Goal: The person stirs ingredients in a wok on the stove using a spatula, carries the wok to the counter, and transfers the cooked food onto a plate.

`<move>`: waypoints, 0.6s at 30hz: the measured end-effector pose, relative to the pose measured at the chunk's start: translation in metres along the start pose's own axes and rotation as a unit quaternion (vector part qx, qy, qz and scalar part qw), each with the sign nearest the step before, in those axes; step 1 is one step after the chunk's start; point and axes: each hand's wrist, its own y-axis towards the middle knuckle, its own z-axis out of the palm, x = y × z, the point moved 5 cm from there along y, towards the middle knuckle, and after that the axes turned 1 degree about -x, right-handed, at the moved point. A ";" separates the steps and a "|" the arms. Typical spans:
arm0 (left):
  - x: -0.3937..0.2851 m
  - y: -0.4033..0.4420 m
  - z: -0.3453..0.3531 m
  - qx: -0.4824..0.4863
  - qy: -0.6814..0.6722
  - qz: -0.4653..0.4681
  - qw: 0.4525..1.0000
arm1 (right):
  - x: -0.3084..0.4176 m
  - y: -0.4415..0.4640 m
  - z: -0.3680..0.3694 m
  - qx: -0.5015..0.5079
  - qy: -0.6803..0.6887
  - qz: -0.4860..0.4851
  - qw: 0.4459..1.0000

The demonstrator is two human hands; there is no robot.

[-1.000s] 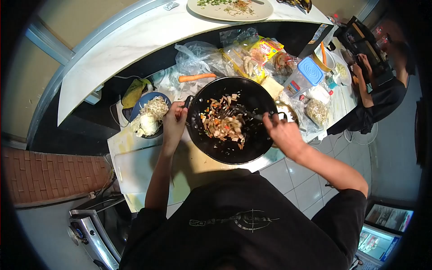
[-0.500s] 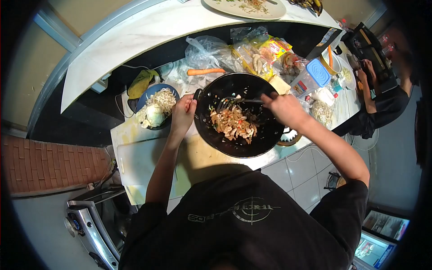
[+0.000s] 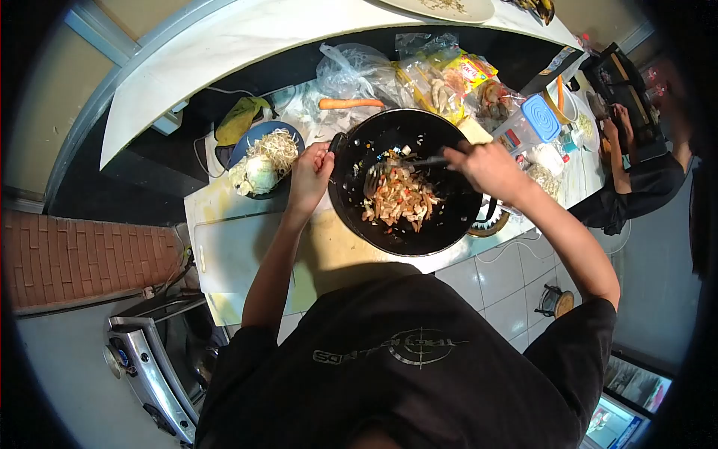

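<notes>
My left hand is closed around the side handle of a black wok. Inside the wok lies a chopped mixture of pale brown pieces with bits of red and green. My right hand grips the dark handle of a spatula from the wok's right side. The spatula's head, partly covered by food, rests in the upper left of the mixture. Left of my left hand, a blue plate carries bean sprouts and a cut cabbage.
Behind the wok lie a carrot, plastic bags and a yellow packet. A blue-lidded container stands to the right. A cutting board lies front left, a stove below it. Another person works at far right.
The spatula has shifted within the wok and the food is heaped a little differently. The whole view has moved slightly, with the wok appearing further right and higher. Both hands keep their grip.
</notes>
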 end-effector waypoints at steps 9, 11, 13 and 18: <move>-0.014 -0.001 -0.002 0.001 0.063 0.002 0.998 | -0.002 0.022 0.022 0.001 -0.052 0.098 0.994; -0.003 -0.001 -0.002 -0.002 0.047 0.011 0.999 | 0.016 0.010 0.021 0.013 -0.027 0.049 0.998; 0.003 -0.003 -0.006 -0.017 0.055 -0.010 0.998 | 0.019 0.003 0.013 0.036 -0.001 0.041 0.999; -0.006 -0.006 -0.005 0.002 0.031 0.001 1.000 | 0.003 0.010 -0.005 -0.020 -0.009 0.100 0.995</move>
